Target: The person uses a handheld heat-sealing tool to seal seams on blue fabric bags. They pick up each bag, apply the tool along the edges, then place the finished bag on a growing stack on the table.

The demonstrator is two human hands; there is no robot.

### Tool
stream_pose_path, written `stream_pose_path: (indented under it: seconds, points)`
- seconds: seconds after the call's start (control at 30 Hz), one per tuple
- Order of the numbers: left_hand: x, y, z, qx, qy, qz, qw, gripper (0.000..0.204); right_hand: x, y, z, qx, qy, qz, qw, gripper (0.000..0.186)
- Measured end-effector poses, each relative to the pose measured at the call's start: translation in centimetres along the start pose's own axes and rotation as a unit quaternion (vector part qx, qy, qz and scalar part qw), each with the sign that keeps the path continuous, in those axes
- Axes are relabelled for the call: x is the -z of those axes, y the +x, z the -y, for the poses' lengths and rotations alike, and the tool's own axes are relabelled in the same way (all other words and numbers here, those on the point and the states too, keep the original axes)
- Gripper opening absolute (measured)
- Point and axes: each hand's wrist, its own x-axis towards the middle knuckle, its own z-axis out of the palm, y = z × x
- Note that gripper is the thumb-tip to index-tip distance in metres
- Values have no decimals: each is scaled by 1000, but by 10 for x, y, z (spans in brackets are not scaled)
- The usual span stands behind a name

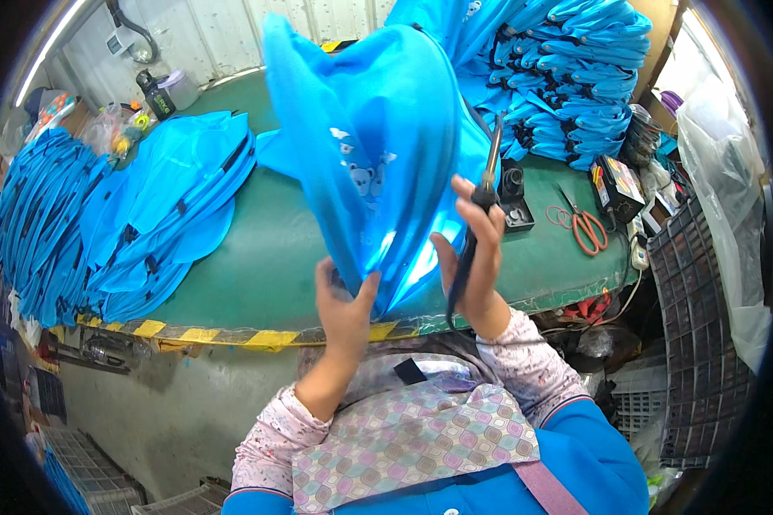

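A blue fabric piece (361, 120) with curved edges and white cartoon bear prints rises from the green table, lit brightly near its bottom. My left hand (345, 305) grips its lower left edge, fingers partly behind the cloth. My right hand (477, 257), just right of the cloth, is closed on a pen-shaped tool (487, 180) with a metal shaft, black handle and cord, its tip pointing up beside the fabric.
Stacked blue pieces lie at left (159, 197) and back right (567, 77). At right are a black box stand (515, 215), orange-handled scissors (588, 232), a small carton (618, 189) and a grid rack (696, 326). Bottle (155, 94) at back left; yellow-black striped table edge (197, 335).
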Motion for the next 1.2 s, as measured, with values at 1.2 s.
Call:
stream_pose_path:
  seconds: [1.2]
  points:
    - [-10, -2, -3, 87, -101, 36, 990, 25, 35, -15, 47, -217, 199, 35, 955, 26]
